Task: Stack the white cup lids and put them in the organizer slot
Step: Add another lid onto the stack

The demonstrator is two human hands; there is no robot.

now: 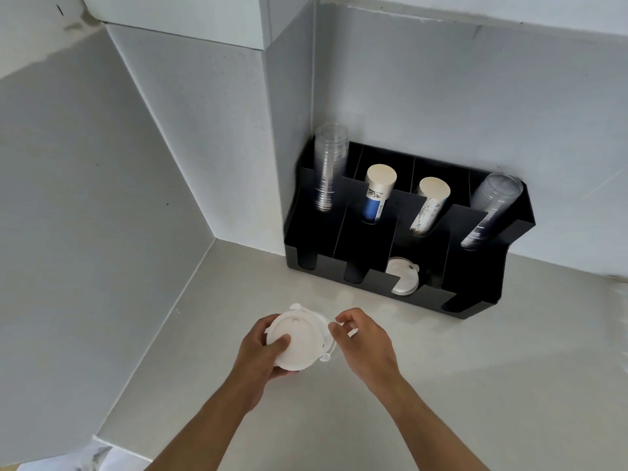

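Left hand (263,351) wrapped around the stack of white lids (299,341), thumb pressed flat on the top face, fingers curled underneath. Right hand (363,338) just beside the stack's right edge, fingertips (334,329) pinched lightly at the rim, grasping the edge rather than lying loose. Lids held together just above the bench (441,385), slightly tilted, small tabs poking out at the upper left and lower right. Forearms bare, reaching in from the bottom of the view.

Beyond the hands, black organizer (489,294) set on the bench against the wall, in the corner. Four tall rear compartments: clear cups (331,168) stacked at far left, blue paper cups (377,195) next, patterned paper cups (430,205) third, more clear cups (489,212) leaning at far right. Low front slots below them; one white lid (402,277) already resting tilted in the third slot from the left, the other front slots too dark to read.

Grey panels on the left and behind. Some crumpled white material (85,460) at the lower left corner, too blurred to identify.
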